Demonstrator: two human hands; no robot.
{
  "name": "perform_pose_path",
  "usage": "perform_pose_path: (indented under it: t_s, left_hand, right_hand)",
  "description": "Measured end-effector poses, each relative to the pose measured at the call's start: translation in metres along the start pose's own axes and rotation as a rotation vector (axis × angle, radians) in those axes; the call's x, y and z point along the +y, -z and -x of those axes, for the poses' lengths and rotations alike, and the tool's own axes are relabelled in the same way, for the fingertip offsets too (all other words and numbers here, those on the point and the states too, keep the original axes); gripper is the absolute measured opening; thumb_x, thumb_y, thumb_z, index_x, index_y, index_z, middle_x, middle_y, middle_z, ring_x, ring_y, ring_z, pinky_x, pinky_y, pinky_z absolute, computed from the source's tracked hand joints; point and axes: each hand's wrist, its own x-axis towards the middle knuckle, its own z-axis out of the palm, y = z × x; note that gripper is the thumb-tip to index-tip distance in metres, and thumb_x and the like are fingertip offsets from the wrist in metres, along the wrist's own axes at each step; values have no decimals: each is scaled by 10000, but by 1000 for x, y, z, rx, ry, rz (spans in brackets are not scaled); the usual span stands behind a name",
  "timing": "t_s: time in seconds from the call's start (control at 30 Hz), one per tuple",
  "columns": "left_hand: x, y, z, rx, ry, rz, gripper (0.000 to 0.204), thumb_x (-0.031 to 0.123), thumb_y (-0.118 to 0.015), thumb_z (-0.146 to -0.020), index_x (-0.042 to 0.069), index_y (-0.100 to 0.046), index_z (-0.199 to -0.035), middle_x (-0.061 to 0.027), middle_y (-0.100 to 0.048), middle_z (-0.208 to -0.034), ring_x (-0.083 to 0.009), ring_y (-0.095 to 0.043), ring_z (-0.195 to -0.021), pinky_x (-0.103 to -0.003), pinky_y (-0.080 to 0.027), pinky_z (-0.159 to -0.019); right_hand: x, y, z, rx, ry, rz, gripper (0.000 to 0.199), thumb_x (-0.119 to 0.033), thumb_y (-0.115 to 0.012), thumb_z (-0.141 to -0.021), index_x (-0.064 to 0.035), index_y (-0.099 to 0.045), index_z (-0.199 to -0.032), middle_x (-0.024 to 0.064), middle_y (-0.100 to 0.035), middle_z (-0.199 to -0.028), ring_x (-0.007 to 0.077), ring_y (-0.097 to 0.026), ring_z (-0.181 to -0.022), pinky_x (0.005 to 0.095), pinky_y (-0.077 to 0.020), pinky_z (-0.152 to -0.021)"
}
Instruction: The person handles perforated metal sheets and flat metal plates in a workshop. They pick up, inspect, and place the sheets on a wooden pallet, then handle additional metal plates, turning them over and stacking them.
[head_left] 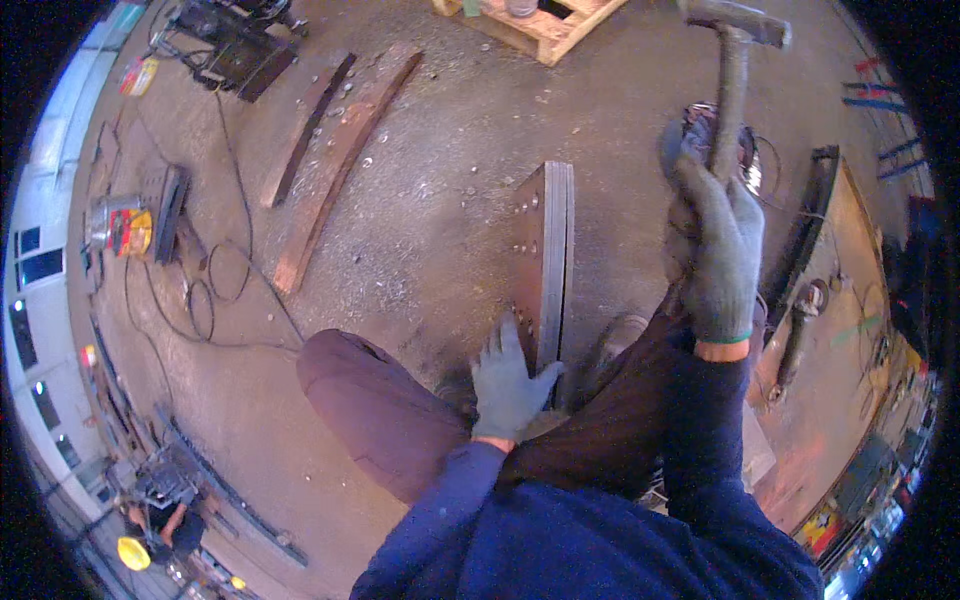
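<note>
Item 1: hammer (735,70), metal head raised at top of view, handle gripped by gloved right hand (715,250), fingers wrapped fully shut round the shaft. Item 2: steel plate stack (545,260), rusty, w/ bolt holes along its left face, stood on edge on the concrete floor (440,170) between the knees; near end is touched by gloved left hand (508,385), fingers spread open & laid flat, nothing grasped. Misc. noted: two rusty bars (330,150) upper left, wooden pallet (540,25) at top, cables (210,290) left, large rusty plate (840,350) w/ a tool on it at right.
</note>
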Motion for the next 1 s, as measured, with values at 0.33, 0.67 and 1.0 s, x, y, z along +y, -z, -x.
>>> perform_pose_path:
  t_s: [0.33,0.67,1.0]
  left_hand:
    - [-13,52,-58,304,-333,-205,1023,431,-803,-901,-12,-286,-1665,-312,-357,-1676,-503,-347,-1543,-579,-315,-1253]
    - [19,131,-97,471,-553,141,718,328,-650,-1049,-89,-404,-1580,-324,-427,-1629,-456,-366,-1554,-501,-299,-1287]
    - [86,-136,-263,243,-693,-511,1061,712,-600,-959,-31,-315,-1660,-289,-231,-1749,-489,-142,-1630,-706,-70,-1274]
  right_hand:
    - [-23,32,76,145,61,169,243,-288,-729,-1018,-92,-607,-945,-65,-509,-672,39,-427,-464,237,-308,-409]
    - [-48,122,125,353,112,543,302,-331,-722,-1009,-39,-711,-934,-50,-564,-713,54,-498,-642,262,-359,-564]
    - [36,225,174,522,-142,378,262,-270,-712,-986,-37,-667,-1096,-38,-570,-739,51,-454,-507,226,-288,-468]
